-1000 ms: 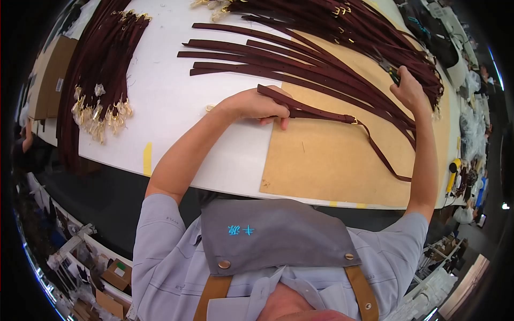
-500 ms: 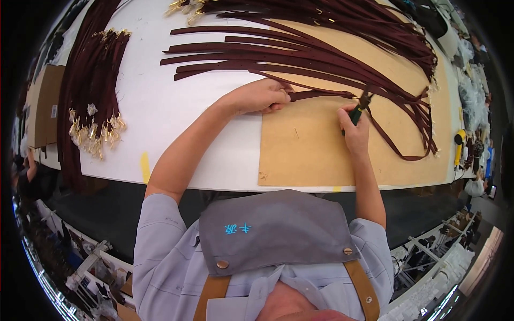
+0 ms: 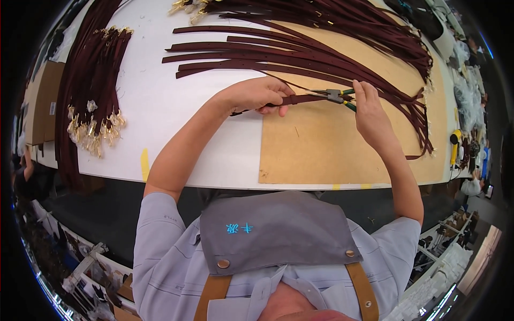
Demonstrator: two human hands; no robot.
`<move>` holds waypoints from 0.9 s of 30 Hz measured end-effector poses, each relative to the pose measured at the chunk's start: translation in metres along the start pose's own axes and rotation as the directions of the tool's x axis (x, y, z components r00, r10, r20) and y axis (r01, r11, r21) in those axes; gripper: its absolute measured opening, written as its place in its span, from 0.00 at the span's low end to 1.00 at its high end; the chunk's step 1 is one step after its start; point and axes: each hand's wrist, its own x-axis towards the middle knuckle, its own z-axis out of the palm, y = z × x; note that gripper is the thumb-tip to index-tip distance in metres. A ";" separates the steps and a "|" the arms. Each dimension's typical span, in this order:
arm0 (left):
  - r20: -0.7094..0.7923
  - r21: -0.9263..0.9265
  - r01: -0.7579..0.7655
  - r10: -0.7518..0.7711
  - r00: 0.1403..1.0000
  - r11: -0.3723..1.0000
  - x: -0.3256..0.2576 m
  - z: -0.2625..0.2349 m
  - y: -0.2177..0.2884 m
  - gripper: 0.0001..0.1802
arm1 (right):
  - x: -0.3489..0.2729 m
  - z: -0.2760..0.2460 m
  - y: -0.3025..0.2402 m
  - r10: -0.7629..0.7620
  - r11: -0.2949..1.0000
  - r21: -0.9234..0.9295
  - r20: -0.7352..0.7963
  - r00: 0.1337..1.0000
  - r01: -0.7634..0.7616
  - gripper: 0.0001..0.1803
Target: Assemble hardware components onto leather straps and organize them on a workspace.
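A dark burgundy strap (image 3: pixel 304 99) is pinched in my left hand (image 3: pixel 263 95); a short end shows past the wrist side of that hand. My right hand (image 3: pixel 372 112) grips pliers (image 3: pixel 335 96) with grey jaws and green handles. The jaws point left and meet the strap's right end; what exactly lies between them is too small to make out. Just beyond my hands, several loose burgundy straps (image 3: pixel 235 56) lie spread side by side, their left ends fanned out.
A tan sheet (image 3: pixel 305 155) covers the right part of the white table (image 3: pixel 198 155). Strap bundles with gold-coloured hardware lie at left (image 3: pixel 104 69) and far right (image 3: pixel 375 21). Beside the left bundle stands a cardboard box (image 3: pixel 45 101). A yellow-handled tool (image 3: pixel 454 147) sits at the right edge.
The pliers have swung from pointing up to pointing left, their jaws now at the strap's end. My right hand moved slightly right and its fingers extended along the handles. My left hand stayed nearly in place.
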 end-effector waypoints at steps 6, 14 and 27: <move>0.040 -0.069 0.013 -0.011 0.999 0.998 0.002 -0.003 -0.006 0.24 | 0.010 0.002 -0.002 -0.172 0.936 -0.309 0.020 0.985 0.169 0.29; 0.110 -0.119 0.059 -0.045 0.993 0.991 0.011 -0.004 -0.017 0.23 | 0.016 0.020 -0.009 -0.286 0.880 -0.400 -0.018 0.958 0.255 0.26; -0.019 -0.067 0.121 -0.122 0.992 0.990 0.015 -0.001 -0.015 0.18 | 0.017 0.029 -0.006 -0.151 0.989 -0.007 -0.052 0.987 0.151 0.11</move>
